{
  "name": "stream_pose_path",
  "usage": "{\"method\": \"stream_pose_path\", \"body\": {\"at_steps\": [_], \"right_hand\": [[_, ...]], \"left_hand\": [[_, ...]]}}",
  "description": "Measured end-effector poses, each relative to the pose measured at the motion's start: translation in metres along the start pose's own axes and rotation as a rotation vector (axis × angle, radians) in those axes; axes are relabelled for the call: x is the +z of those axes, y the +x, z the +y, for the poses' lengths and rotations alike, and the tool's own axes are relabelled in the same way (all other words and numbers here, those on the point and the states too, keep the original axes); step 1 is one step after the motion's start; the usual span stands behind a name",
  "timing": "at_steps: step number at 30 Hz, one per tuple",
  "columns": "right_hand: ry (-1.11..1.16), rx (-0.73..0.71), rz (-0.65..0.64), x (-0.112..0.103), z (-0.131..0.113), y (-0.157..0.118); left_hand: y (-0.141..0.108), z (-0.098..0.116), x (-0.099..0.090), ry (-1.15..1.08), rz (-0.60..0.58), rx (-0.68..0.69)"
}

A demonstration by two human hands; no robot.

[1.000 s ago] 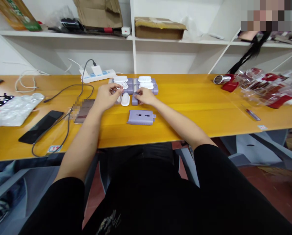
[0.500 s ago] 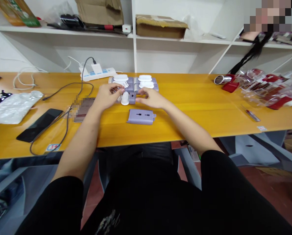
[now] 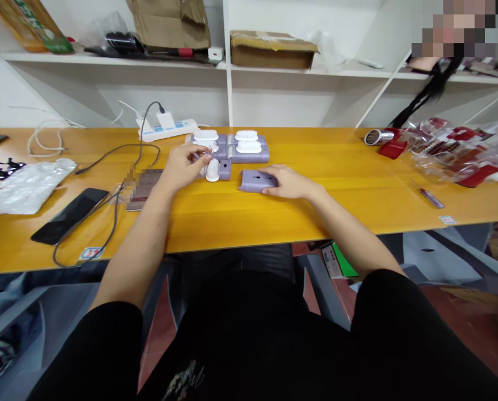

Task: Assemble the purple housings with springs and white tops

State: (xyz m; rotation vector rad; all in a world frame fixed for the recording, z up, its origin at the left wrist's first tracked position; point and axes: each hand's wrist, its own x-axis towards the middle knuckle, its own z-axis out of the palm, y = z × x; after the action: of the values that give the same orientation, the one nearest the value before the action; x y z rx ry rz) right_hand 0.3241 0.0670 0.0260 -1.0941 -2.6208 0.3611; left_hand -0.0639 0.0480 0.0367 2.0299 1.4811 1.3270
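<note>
My right hand (image 3: 288, 181) grips the right end of a flat purple panel (image 3: 255, 180) with two small dark marks on it, fingers over the top and thumb at the near edge. My left hand (image 3: 185, 166) is closed, thumb and forefinger pinched beside a white rounded piece (image 3: 212, 170); what it pinches is too small to make out. Behind the hands lies a purple device (image 3: 253, 157) in two halves, bearing several white oval pieces, among them a ribbed one (image 3: 248, 147). The left half is partly hidden by my left hand.
A power strip (image 3: 168, 130) with plugs and a dark cable stands at the back. A phone (image 3: 70, 215), bubble wrap (image 3: 32, 186) and a brown flat item (image 3: 144, 189) lie left. Red and clear plastic parts (image 3: 453, 147) are piled right, near a small tube (image 3: 431, 197).
My right hand has left the purple device and taken hold of the purple panel, which has moved right and away from the front edge. My left hand stays almost in place.
</note>
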Motion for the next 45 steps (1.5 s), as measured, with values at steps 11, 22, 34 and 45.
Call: {"method": "stream_pose_path", "body": {"at_steps": [11, 22, 34, 45], "right_hand": [[-0.027, -0.045, 0.022, 0.007, 0.034, 0.054], [-0.003, -0.021, 0.070, 0.023, 0.031, 0.063], [0.004, -0.046, 0.124, 0.037, 0.038, 0.067], [0.054, -0.106, 0.181, 0.045, 0.044, 0.064]], "left_hand": [[0.000, -0.003, 0.001, 0.018, -0.033, 0.003], [0.000, -0.002, 0.005, -0.017, -0.044, -0.046], [0.008, -0.023, 0.012, 0.050, -0.076, 0.074], [0.051, -0.015, 0.040, 0.213, -0.253, 0.147]]}}
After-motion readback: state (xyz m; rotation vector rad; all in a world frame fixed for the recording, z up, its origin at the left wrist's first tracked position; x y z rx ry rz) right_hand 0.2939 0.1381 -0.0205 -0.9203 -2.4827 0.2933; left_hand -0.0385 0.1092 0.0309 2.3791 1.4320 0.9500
